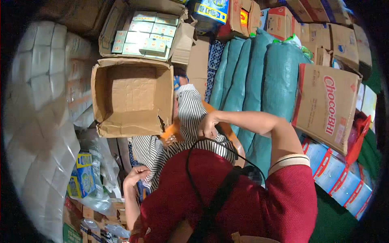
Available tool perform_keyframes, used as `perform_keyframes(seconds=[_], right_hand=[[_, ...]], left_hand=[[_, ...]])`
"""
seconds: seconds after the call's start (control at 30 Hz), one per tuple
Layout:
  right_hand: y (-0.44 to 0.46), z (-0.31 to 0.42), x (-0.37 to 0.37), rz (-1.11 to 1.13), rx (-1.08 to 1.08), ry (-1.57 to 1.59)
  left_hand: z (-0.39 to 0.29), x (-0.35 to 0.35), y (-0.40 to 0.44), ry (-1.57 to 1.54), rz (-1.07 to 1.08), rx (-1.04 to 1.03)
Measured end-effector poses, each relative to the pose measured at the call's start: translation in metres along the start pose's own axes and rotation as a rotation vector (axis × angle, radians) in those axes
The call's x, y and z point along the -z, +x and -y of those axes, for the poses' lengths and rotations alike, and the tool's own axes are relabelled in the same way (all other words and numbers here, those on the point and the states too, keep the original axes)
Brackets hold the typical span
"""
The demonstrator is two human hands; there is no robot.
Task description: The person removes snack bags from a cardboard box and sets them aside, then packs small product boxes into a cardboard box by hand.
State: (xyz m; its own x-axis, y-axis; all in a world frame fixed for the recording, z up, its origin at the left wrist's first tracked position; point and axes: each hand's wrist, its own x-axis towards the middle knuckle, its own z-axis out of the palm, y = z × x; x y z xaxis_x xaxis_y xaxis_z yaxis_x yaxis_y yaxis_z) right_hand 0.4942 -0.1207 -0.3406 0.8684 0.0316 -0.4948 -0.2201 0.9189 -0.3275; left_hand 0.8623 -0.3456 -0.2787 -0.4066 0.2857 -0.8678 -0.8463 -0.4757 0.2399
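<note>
My right hand [208, 126] rests on the striped trousers [190, 106] at my right thigh, its fingers curled; whether it pinches anything is hidden. Low on the left, my left hand [137, 175] is beside my other thigh, fingers bent against the striped cloth. In front of my knees stands an open, empty cardboard box [131, 89] with a torn lower right corner. Beyond it, another open box [176, 50] holds several small pale green-and-white boxes [152, 36]. A black cord [187, 162] hangs over my red shirt [243, 194].
Plastic-wrapped white packs [40, 89] are stacked along the left. Long green sacks [283, 77] lie on the right, beside a Choco-Bhi carton [324, 105]. Blue-and-white boxes [336, 174] sit at the lower right, and a blue-yellow pack [83, 176] at the lower left.
</note>
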Motion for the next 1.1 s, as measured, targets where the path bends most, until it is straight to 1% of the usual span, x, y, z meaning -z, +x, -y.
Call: perform_keyframes(seconds=[0.03,0.1,0.13,0.17,0.2,0.27,0.3,0.33,0.4,0.47,0.5,0.57,0.7,0.87,0.93,0.97,1.0,1.07,1.1], right_hand=[[-0.002,-0.004,0.006,-0.085,0.002,0.034],[-0.012,-0.019,0.035,-0.516,0.194,-0.011],[-0.012,-0.027,0.050,-0.730,0.292,-0.025],[-0.012,-0.030,0.059,-1.178,0.092,-0.403],[-0.017,-0.033,0.058,-1.441,-0.078,-0.215],[-0.019,-0.062,0.061,-1.518,-0.278,-0.169],[-0.019,-0.097,0.066,-1.256,-0.348,-0.533],[-0.004,-0.122,0.076,-1.094,-0.584,-0.333],[0.021,-0.156,0.066,-1.122,-0.655,-0.502],[0.047,-0.197,0.074,-0.980,-0.533,-0.618],[0.054,-0.207,0.074,-0.956,-0.492,-0.612],[0.069,-0.224,0.074,-0.966,-0.427,-0.504],[0.083,-0.239,0.069,-1.029,-0.374,-0.337],[0.087,-0.251,0.064,-1.128,-0.323,-0.207],[0.079,-0.240,0.058,-1.145,-0.302,-0.154],[0.063,-0.217,0.052,-1.094,-0.269,-0.080],[0.075,-0.223,0.050,-1.190,-0.308,-0.174],[0.086,-0.238,0.046,-1.279,-0.281,-0.186],[0.085,-0.233,0.042,-1.328,-0.264,-0.189]], left_hand=[[0.034,0.017,0.017,-0.086,-0.054,-0.112],[0.080,0.031,0.049,-0.280,-0.313,-0.318],[0.119,0.046,0.068,-0.087,-0.492,-0.398],[0.157,0.060,0.087,0.114,-0.694,-0.439],[0.177,0.061,0.095,0.207,-0.813,-0.367],[0.186,0.054,0.106,0.214,-0.874,-0.171],[0.188,0.046,0.113,0.187,-0.864,-0.119],[0.192,0.039,0.122,0.158,-0.857,-0.069],[0.191,0.029,0.139,0.131,-0.839,0.001],[0.192,0.020,0.159,0.118,-0.813,0.047],[0.192,0.017,0.169,0.113,-0.804,0.059],[0.191,0.013,0.188,0.110,-0.783,0.080],[0.192,0.009,0.223,0.114,-0.752,0.093],[0.197,0.013,0.264,0.148,-0.711,0.074],[0.199,0.012,0.276,0.160,-0.702,0.070],[0.201,0.012,0.280,0.163,-0.699,0.065],[0.203,0.012,0.285,0.171,-0.693,0.062],[0.206,0.014,0.296,0.183,-0.688,0.054],[0.207,0.016,0.302,0.194,-0.685,0.046]])
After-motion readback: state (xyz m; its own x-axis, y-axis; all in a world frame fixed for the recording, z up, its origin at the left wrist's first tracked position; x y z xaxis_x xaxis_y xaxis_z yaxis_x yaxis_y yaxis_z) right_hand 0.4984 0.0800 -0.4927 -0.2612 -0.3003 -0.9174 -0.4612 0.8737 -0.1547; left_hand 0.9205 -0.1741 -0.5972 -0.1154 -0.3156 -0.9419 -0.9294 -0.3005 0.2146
